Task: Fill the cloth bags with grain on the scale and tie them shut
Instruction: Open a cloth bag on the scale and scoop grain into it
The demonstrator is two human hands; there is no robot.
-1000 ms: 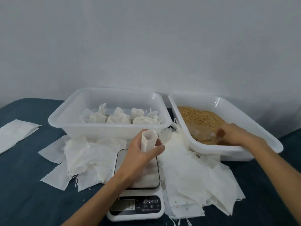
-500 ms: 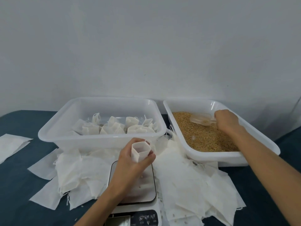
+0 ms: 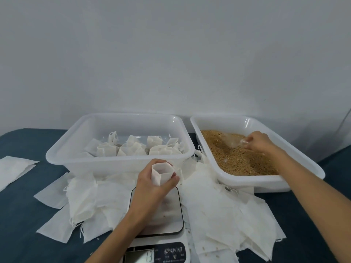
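Observation:
My left hand (image 3: 152, 186) grips a small white cloth bag (image 3: 161, 172), upright with its mouth held open, over the platform of the digital scale (image 3: 171, 221). The scale display reads 13. In the right white tub (image 3: 266, 185) lies brown grain (image 3: 239, 160). My right hand (image 3: 260, 141) holds a clear plastic scoop (image 3: 232, 141) by its handle, with the scoop's bowl down in the grain.
The left white tub (image 3: 76, 160) holds several tied, filled bags (image 3: 133, 149). Empty flat cloth bags (image 3: 224, 211) are heaped on the dark blue table around the scale, on both sides. More white cloth (image 3: 13, 168) lies at the far left edge.
My right hand moved from the near side of the grain tub to the far side and now digs the scoop into the grain. The left hand keeps holding the bag.

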